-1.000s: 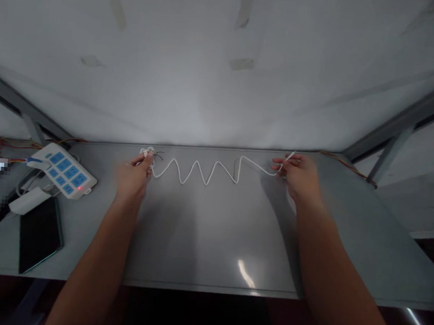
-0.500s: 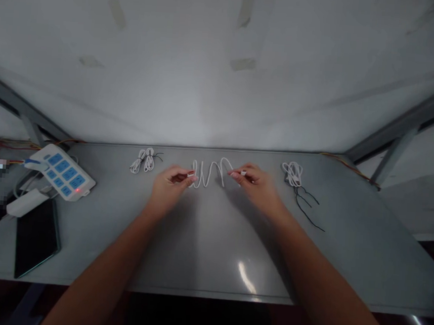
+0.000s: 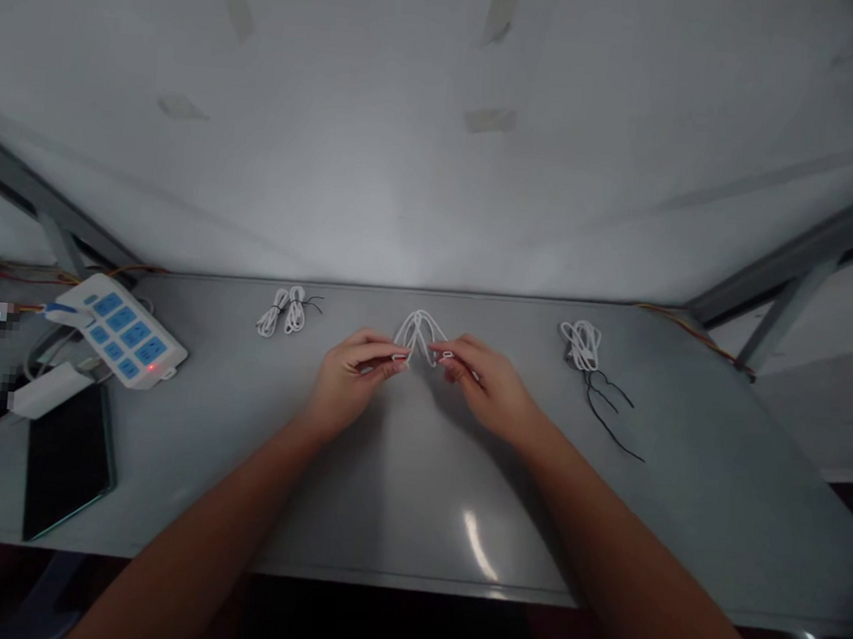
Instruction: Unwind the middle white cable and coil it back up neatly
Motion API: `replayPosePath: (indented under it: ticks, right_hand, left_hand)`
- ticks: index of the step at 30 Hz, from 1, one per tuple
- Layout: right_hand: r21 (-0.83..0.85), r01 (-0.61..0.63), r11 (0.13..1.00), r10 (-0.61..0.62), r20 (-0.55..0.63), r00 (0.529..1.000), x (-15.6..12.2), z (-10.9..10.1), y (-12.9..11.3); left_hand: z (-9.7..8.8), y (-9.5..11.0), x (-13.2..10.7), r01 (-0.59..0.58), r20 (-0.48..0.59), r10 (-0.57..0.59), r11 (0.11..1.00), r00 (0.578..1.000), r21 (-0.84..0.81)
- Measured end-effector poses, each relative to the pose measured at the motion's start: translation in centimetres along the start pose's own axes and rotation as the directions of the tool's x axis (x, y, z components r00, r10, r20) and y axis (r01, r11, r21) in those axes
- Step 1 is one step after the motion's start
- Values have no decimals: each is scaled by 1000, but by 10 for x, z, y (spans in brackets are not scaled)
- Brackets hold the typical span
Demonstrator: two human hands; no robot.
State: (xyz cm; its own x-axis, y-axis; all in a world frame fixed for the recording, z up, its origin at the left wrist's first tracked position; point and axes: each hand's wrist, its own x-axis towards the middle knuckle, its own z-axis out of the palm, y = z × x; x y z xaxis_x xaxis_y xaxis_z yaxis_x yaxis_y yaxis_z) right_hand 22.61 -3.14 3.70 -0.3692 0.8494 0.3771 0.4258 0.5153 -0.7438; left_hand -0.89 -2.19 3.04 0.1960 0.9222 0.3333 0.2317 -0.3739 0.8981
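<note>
Both my hands sit at twelve o'clock on the grey table [image 3: 416, 475], left hand [image 3: 353, 378] and right hand [image 3: 484, 382] each pinching one end of the white cable [image 3: 417, 331], which loops up between my fingertips. With grips this light, I judge the springy loops could pop open or an end could slip free. Farther off, the tied bundle [image 3: 285, 312] at eleven o'clock and the loose coil [image 3: 581, 342] with black ties [image 3: 606, 405] at one o'clock could snag.
</note>
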Motion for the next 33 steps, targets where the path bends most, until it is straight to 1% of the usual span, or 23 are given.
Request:
replayPosePath:
  ticks: [2, 5, 10, 14, 20, 29, 31, 33]
  right_hand:
    - [-8, 11, 1000, -11, -6, 1000, -1, 0, -2]
    - [-44, 25, 999, -27, -51, 998, -2, 1, -2]
    - [-81, 103, 991, -111, -91, 990, -3, 2, 0]
    - [-89, 134, 987, -143, -103, 984, -2, 2, -1]
    - [-102, 118, 988, -129, -112, 985, -2, 4, 0]
    - [-73, 90, 993, -98, -118, 988, -2, 4, 0]
    - [-51, 71, 996, -77, -127, 989, -2, 4, -2]
    - [-18, 11, 1000, -14, -150, 989, -1, 4, -3]
  left_hand:
    - [-1, 0, 0, -4, -4, 4, 1000, 1000, -1]
    - [-2, 4, 0, -8, 0, 8, 1000, 1000, -4]
    - [-3, 8, -1, -16, 20, 16, 1000, 1000, -7]
    - [-3, 8, -1, -42, 18, 42, 999, 999, -14]
    - [-4, 9, 0, -58, 28, 59, 998, 998, -10]
    - [-4, 9, 0, -34, 37, 34, 999, 999, -8]
    - [-4, 10, 0, -31, 42, 31, 999, 999, -14]
    - [-5, 10, 0, -21, 30, 22, 1000, 999, -20]
